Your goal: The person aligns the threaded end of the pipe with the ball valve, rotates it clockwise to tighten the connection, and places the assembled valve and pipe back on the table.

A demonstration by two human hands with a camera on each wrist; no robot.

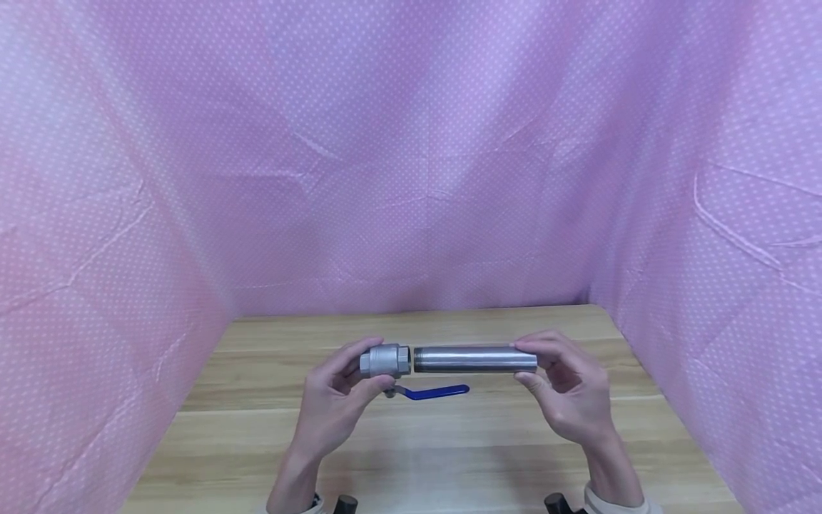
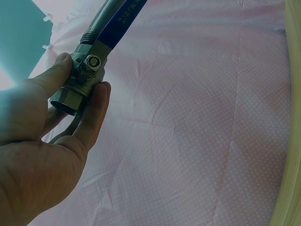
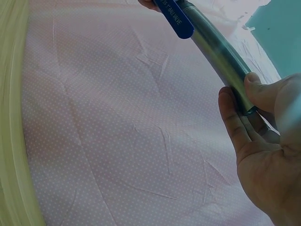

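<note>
Pink dotted cloth (image 1: 411, 143) behind and beside wooden table (image 1: 437, 457).

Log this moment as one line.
left hand: holds valve | right hand: holds pipe | pipe end at valve port | above table

Bare hands (image 1: 334, 407), pale cuffs (image 1: 616, 505)
</note>
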